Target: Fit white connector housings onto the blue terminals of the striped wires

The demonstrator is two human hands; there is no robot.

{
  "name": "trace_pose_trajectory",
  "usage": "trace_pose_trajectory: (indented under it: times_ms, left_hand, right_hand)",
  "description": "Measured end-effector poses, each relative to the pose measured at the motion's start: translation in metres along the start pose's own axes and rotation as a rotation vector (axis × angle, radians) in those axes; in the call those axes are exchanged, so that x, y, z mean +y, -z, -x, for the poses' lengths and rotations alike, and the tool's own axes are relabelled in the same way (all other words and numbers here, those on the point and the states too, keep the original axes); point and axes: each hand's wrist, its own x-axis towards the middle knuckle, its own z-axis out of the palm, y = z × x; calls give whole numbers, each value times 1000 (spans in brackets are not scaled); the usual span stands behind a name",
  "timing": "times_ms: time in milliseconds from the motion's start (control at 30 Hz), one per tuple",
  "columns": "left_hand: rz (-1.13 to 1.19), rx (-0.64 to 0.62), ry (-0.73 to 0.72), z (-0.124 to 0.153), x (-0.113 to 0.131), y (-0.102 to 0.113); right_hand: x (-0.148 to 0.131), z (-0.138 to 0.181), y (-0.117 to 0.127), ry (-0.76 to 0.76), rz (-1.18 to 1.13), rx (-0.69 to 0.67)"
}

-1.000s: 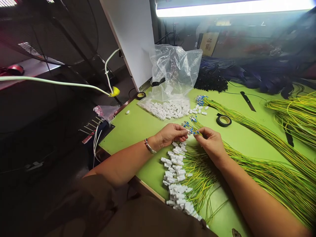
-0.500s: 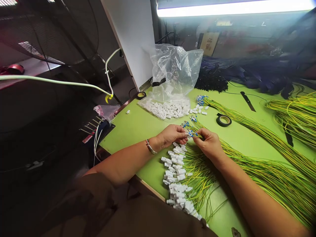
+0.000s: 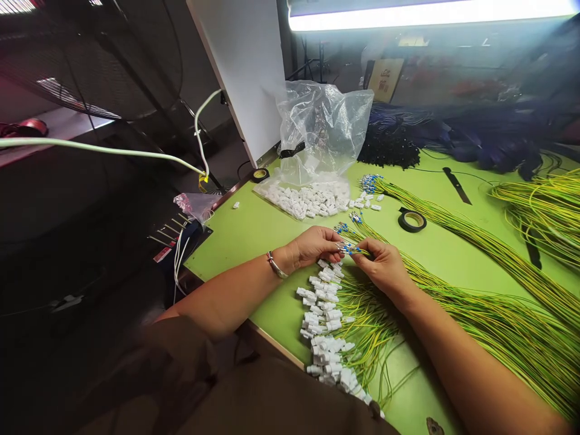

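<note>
Terminals: a small blue-collared cluster (image 3: 350, 248) between the two hands, at three o'clock from the left hand (image 3: 315, 246) and ten o'clock from the right hand (image 3: 384, 266).
Left hand: thumb and fingertips pinching the terminals at their bare ends.
Right hand: thumb and forefinger pinching the wires (image 3: 364, 252) just behind the blue collars.
Housings: a column of white ones (image 3: 324, 311), on green-yellow leads, at six o'clock from the left hand.
Desk: light green (image 3: 254, 254), its corner and near edge at eight o'clock from the left hand.
Bag: clear plastic (image 3: 324, 127) with loose white pieces (image 3: 312, 202), at twelve o'clock from the left hand.
Tape: a black roll (image 3: 413, 229) at one o'clock from the right hand.
Blade: dark and flat (image 3: 457, 185), farther out at two o'clock.
Room: dim; bright tube lamp (image 3: 430, 17) at one o'clock, pale panel (image 3: 244, 78) at eleven.
Finish: terminals silvery at the tip, blue at the collar; wires striped green and yellow.
</note>
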Motion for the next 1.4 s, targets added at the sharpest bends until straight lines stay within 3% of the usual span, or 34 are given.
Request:
trace_pose_trajectory:
  times_ms: [300,533,733,1033,1133,1333,1400]
  left_hand:
    - [-29,-60,1,1,3,4]
    - [-116,17,-26,1,1,-1]
    - [-171,-29,-53,-1,-1,6]
    - [-192,0,-55,2,2,-1]
    - [-292,-67,-75,4,5,3]
    - [-713,-356,-154,15,18,14]
    - [-875,-291,-252,15,23,22]
  right_hand:
    - [4,-1,0,-25,47,2]
    - [5,-1,-2,-17,72,-42]
    - [4,-2,-1,-53,82,-5]
    - [3,-2,-3,-13,52,-3]
    - [3,-1,0,-44,-27,-13]
    - [1,-3,7,-201,-279,80]
    - [2,-3,6,-222,-353,122]
